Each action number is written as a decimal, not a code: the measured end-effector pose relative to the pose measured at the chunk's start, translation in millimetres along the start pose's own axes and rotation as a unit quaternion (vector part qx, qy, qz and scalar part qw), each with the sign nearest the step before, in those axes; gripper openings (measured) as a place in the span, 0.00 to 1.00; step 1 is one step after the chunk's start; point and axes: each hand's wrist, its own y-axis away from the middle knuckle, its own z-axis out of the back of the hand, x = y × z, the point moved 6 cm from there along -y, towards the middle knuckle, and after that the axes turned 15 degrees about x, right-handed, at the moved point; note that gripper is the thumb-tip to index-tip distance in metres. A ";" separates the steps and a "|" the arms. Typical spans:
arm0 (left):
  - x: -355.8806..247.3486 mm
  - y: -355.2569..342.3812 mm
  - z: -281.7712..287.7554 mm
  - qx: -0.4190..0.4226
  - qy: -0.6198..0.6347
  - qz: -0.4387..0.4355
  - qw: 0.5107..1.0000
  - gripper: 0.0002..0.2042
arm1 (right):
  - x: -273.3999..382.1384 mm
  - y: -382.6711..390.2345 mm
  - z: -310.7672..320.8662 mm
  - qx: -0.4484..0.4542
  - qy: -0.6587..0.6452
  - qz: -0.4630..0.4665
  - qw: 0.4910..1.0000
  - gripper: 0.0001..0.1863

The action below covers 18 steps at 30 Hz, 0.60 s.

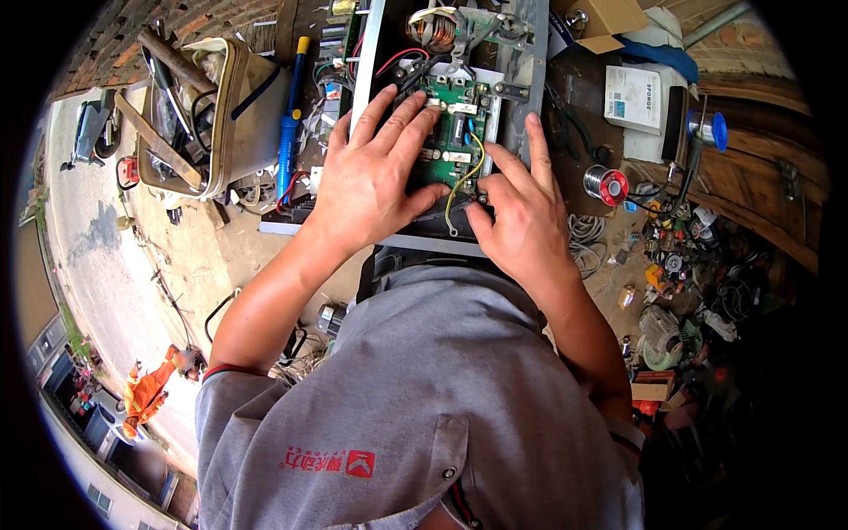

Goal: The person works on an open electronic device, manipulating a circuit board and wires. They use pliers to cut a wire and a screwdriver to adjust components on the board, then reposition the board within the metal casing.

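A green circuit board (448, 132) with white and blue parts sits in an open metal frame (527, 84) in front of me. My left hand (367, 177) lies over the board's left side, fingers stretched out and nothing visibly held. Its fingertips rest on or just above the parts at the upper left. Beside the board's right edge is my right hand (527, 208), one finger extended along the metal rail and others bent toward the board's lower right corner. Between the hands a yellow-green wire (466, 179) curves down to a ring terminal. A copper coil (433, 34) sits beyond the board.
On the left stand a tool-filled bucket (225, 115) and a blue soldering iron (288, 141) with a yellow end. To the right are pliers (572, 124), a solder spool (606, 185), a white box (632, 99) and a heap of parts. A person in orange (148, 389) is outside at left.
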 end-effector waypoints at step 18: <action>0.8 -2.5 1.2 0.001 0.051 0.007 0.999 0.41 | 0.3 -2.9 6.0 -0.051 -0.007 -0.026 0.998 0.10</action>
